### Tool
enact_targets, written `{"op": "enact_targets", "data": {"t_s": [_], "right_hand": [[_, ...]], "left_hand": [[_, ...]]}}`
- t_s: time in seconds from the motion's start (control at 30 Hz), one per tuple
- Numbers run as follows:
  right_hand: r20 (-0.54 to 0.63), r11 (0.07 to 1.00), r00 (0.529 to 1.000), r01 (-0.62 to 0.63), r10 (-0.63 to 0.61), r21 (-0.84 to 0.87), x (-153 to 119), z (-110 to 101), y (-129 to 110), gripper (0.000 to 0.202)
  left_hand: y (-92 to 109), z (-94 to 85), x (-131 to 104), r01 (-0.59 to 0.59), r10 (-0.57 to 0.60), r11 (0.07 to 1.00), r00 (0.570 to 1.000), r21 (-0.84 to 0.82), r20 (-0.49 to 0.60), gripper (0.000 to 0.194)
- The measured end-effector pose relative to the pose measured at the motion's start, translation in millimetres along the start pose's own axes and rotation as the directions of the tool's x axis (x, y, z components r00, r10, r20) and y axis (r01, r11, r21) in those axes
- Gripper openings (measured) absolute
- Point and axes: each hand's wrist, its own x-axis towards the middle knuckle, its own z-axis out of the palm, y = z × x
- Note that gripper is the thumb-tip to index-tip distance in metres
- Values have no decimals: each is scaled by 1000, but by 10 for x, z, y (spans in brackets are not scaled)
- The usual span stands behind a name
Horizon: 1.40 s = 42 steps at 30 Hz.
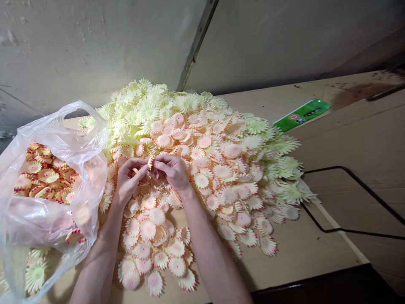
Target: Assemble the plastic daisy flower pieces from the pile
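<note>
A small pale yellow flower piece with red tips [150, 163] is pinched between the fingertips of both my hands. My left hand [130, 175] comes in from the lower left, its thumb and index finger closed on the piece's left side. Opposite it, my right hand [172, 171] holds the right side with thumb and index finger. Under and around both hands lies a wide heap of pink-centred flower pieces [221, 171], with pale green-yellow ones [148, 112] behind. A clear plastic bag [34, 219] at the left holds red-edged flower pieces [47, 175].
A green printed packet [303, 115] lies at the back right of the tan table [303, 245]. Bent black wire [368, 190] extends along the right side. Behind the heap stands a grey wall [268, 42]. A dark edge [332, 287] shows at the lower right.
</note>
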Motion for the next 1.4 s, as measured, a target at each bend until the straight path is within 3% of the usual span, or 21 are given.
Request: {"op": "enact_targets", "data": {"t_s": [0.57, 0.83, 1.2, 1.4], "right_hand": [[39, 999, 999, 29, -28, -25, -2, -16, 27, 18], [98, 1000, 995, -5, 6, -13, -15, -8, 8, 20], [245, 996, 968, -65, 49, 59, -18, -37, 81, 19], [205, 988, 972, -132, 114, 75, -34, -3, 38, 25]], "left_hand": [[47, 31, 13, -64, 65, 995, 998, 74, -12, 29], [17, 10, 20, -1, 1, 1000, 1000, 4, -22, 34], [-7, -3, 57, 34, -49, 993, 990, -115, -134, 30], [8, 1, 45, -8, 9, 1000, 995, 3, -103, 27]]}}
